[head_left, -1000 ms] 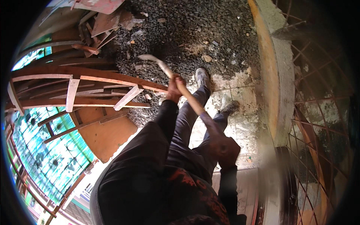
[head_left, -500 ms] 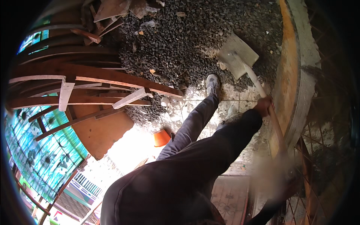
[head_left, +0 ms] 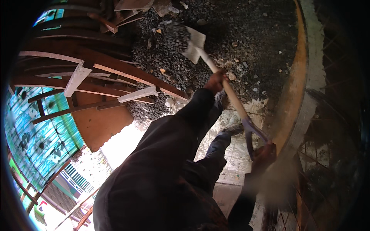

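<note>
I hold a shovel [head_left: 234, 94] with both hands. My left hand [head_left: 216, 81] is wrapped round the wooden shaft below the blade. Lower right, my right hand [head_left: 265, 153] is closed on the D-shaped handle, partly blurred by a smear. The pale blade [head_left: 195, 43] is tilted over dark gravel [head_left: 246, 42] at the top of the view. A dark clump of stones [head_left: 176, 36] lies against the blade's left side; whether it rests on the blade or beside it I cannot tell.
Wooden beams [head_left: 127, 79] jut in from the left, near the gravel. A yellowish edge [head_left: 296, 84] curves along the right beside a concrete ledge [head_left: 314, 50]. My shoe [head_left: 234, 129] stands on pale tiled floor [head_left: 231, 154]. A brown board [head_left: 98, 127] leans lower left.
The shovel blade has swung left and upward across the gravel, and a clump of stones now shows at it. Both hands moved along, the right coming into clearer view on the handle.
</note>
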A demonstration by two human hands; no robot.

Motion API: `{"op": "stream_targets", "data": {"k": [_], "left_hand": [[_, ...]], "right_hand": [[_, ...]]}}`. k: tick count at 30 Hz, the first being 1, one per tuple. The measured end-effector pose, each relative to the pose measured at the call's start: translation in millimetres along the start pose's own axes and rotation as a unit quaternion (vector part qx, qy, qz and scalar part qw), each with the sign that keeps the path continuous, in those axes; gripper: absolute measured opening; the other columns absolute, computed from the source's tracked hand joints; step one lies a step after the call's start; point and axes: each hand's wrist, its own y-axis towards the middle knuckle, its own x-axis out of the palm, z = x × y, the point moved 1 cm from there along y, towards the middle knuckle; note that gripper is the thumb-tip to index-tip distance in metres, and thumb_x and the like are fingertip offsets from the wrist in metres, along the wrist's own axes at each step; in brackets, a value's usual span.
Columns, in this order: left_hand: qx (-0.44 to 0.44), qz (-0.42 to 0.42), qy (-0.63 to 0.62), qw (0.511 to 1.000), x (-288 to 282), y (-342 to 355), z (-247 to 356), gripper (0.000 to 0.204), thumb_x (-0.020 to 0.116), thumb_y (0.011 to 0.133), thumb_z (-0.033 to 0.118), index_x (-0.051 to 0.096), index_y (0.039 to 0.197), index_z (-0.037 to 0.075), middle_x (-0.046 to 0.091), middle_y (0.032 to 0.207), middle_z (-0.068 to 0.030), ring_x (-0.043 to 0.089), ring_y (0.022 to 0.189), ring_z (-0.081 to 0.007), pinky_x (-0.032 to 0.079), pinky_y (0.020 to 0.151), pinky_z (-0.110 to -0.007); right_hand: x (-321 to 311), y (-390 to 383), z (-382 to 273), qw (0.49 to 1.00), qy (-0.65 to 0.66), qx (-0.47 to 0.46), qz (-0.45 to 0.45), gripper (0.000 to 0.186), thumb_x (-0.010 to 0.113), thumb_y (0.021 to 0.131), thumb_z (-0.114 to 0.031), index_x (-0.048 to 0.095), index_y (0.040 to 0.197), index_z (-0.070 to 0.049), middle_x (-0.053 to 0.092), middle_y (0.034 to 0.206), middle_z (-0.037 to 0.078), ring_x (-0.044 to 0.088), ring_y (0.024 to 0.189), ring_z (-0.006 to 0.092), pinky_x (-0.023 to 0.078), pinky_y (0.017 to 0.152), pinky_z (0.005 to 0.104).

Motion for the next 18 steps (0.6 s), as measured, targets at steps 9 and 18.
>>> {"op": "stream_targets", "data": {"k": [9, 18], "left_hand": [[-0.062, -0.101, -0.221, 0.968, -30.3, -74.4, 60.0, 0.019, 0.050, 0.083, 0.014, 0.042, 0.065, 0.014, 0.039, 0.053, 0.0059, 0.039, 0.043, -0.0079, 0.041, 0.042, -0.024], [-0.108, -0.083, 0.231, 0.963, -30.6, -76.3, -188.3, 0.012, 0.046, 0.084, 0.008, 0.054, 0.092, 0.004, 0.050, 0.062, -0.0042, 0.051, 0.050, -0.0197, 0.047, 0.052, -0.032]], "right_hand": [[-20.2, -51.4, 21.6, 0.967, -0.101, -0.203, -0.114, 0.024, 0.070, 0.068, -0.022, 0.057, 0.074, -0.003, 0.051, 0.061, 0.005, 0.047, 0.056, 0.0117, 0.041, 0.053, 0.0284], [-133.8, -128.1, 138.8, 0.993, 0.027, 0.073, 0.090, 0.025, 0.054, 0.085, -0.023, 0.050, 0.074, -0.001, 0.044, 0.065, 0.004, 0.049, 0.063, 0.0196, 0.042, 0.059, 0.0351]]}}
